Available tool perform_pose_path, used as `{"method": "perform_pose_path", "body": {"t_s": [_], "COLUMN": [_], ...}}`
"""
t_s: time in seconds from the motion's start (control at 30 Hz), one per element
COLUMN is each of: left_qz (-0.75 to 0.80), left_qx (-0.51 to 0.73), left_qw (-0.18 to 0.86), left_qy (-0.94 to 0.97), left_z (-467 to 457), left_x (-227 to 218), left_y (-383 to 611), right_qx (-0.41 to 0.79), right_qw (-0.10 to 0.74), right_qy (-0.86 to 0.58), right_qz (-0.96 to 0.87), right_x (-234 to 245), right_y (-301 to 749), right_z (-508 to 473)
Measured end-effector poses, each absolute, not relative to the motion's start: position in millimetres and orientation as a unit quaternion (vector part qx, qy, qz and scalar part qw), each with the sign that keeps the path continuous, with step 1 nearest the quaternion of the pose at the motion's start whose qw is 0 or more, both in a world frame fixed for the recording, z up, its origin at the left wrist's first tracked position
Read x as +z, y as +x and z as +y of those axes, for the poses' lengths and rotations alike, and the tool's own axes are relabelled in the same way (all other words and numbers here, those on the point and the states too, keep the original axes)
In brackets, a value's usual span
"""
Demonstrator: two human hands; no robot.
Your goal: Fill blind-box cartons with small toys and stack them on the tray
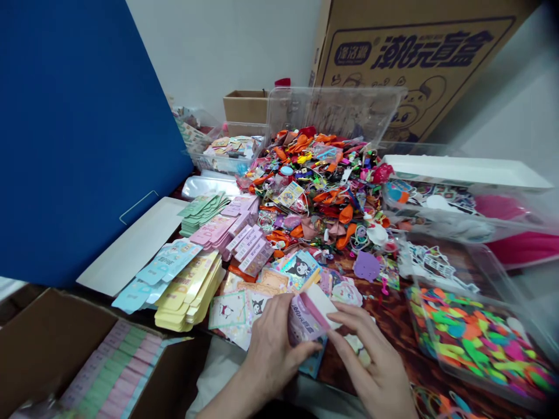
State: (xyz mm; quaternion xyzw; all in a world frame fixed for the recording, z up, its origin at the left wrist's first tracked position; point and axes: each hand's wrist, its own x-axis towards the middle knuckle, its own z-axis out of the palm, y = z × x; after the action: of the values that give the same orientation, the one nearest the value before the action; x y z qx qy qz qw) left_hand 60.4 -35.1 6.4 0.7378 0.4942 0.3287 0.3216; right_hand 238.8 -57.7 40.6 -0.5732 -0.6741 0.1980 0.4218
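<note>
In front of me is a small purple cardboard box (304,319) with printed lettering, its white flap standing up at the top. My left hand (271,340) is closed around the box's left side, the thumb lying along the bottom. On the right, my right hand (373,355) grips the box near the flap with its fingertips. I cannot see what is inside the box. Just beyond my hands lie cartoon sticker sheets (227,311) and a purple cut-out piece (367,266). Flat yellow cartons (187,291) are stacked left of my left hand.
A large heap of small toys and balloons (318,192) covers the table's middle. Purple (251,250), green (203,209) and blue cartons (159,270) lie left. A clear tub of neon pieces (480,343) stands right. An open carton (56,343) at lower left holds packed boxes.
</note>
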Motion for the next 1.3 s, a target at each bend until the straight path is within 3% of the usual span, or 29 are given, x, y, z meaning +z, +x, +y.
{"method": "perform_pose_path", "body": {"t_s": [0.2,0.3,0.73,0.9,1.2,1.3], "left_qz": [0.481,0.459,0.408,0.422,0.437,0.436], "left_qx": [0.368,0.387,0.32,0.342,0.276,0.267], "left_qw": [0.455,0.51,0.513,0.542,0.53,0.534], "left_qy": [0.653,0.616,0.684,0.641,0.672,0.673], "left_z": [-41,-46,-49,-54,-50,-49], "left_x": [9,7,30,16,19,20], "left_y": [64,63,50,51,48,47], "right_qx": [0.265,0.293,0.351,0.39,0.454,0.488], "right_qw": [0.52,0.522,0.528,0.462,0.482,0.455], "right_qy": [-0.645,-0.642,-0.616,-0.519,-0.582,-0.563], "right_qz": [-0.494,-0.479,-0.468,-0.605,-0.471,-0.488], "right_x": [24,30,25,35,32,32], "right_y": [229,235,242,249,241,247], "right_z": [-68,-63,-71,-63,-53,-47]}}
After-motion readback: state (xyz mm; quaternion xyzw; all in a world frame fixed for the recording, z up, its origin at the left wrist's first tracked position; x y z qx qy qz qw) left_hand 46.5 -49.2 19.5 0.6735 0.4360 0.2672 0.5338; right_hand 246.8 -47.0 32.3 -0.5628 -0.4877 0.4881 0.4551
